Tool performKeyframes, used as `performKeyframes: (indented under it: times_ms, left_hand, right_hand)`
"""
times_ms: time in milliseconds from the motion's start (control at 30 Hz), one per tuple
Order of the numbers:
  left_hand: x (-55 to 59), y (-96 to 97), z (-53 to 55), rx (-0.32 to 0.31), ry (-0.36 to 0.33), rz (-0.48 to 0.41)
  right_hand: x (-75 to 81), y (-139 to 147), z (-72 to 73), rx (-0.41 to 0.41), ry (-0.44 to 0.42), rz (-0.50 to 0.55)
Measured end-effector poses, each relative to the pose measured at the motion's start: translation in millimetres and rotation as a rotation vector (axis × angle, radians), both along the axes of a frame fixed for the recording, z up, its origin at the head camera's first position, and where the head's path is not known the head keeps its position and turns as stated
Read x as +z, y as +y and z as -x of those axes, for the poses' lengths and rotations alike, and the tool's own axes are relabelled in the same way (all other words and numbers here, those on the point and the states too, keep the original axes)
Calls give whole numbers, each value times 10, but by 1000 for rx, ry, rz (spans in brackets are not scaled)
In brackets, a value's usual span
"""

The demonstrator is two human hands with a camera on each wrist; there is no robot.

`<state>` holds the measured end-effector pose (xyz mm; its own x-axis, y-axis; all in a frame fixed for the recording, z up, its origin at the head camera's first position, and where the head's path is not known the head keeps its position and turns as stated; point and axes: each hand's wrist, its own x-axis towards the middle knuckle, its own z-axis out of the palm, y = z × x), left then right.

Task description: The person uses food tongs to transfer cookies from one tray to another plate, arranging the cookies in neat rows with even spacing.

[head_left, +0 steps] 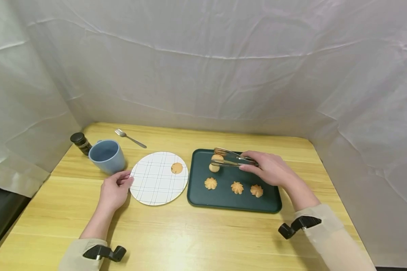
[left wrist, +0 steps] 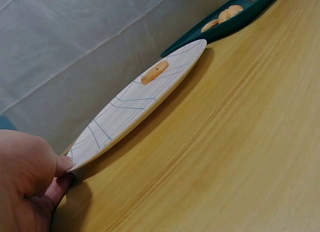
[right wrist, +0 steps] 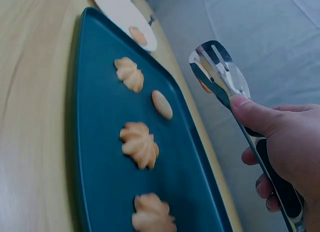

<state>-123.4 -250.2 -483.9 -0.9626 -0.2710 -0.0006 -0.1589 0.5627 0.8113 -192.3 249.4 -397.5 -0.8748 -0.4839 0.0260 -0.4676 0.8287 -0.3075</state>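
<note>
My left hand [head_left: 114, 189] pinches the left rim of a round white plate [head_left: 152, 184] with a blue grid pattern. On that plate lies one flat round cookie [head_left: 176, 168]. With my right hand [head_left: 266, 168] I grip metal tongs [right wrist: 235, 87] above the dark green tray [head_left: 196, 197]. Between the tong ends shows a round cookie [head_left: 218, 157], partly hidden by the metal. Below the tongs, a flat cookie [right wrist: 162, 104] lies on the tray. Nearer its front edge sit three ridged, flower-shaped cookies [head_left: 237, 188] in a row.
Left of the plate stands a blue mug [head_left: 108, 158], with a black-capped jar [head_left: 80, 142] beside it. A fork [head_left: 130, 138] lies behind the plate on the wooden table [head_left: 169, 237]. Grey-white cloth [head_left: 203, 82] hangs around the back and sides.
</note>
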Motion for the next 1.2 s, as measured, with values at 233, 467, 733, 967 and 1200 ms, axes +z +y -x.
performKeyframes:
  times_ms: [233,467,733,967,1200]
  left_hand:
    - [-20,-11,15,0,2,6]
    - [1,2,17,3,-4,-1]
    - [-1,-1,12,1,0,-9]
    - [7,-1,8,0,-1,-18]
    - [-12,-22,-1,0,2,-7]
  right_hand:
    - [31,-232,50,41,-7,26]
    - [49,-545,106,87,-13,31]
    - [17,-828,147,138,-33,38]
    - [-55,-1051,187,186,-27,30]
    - [-149,-1284,214,219,-34,7]
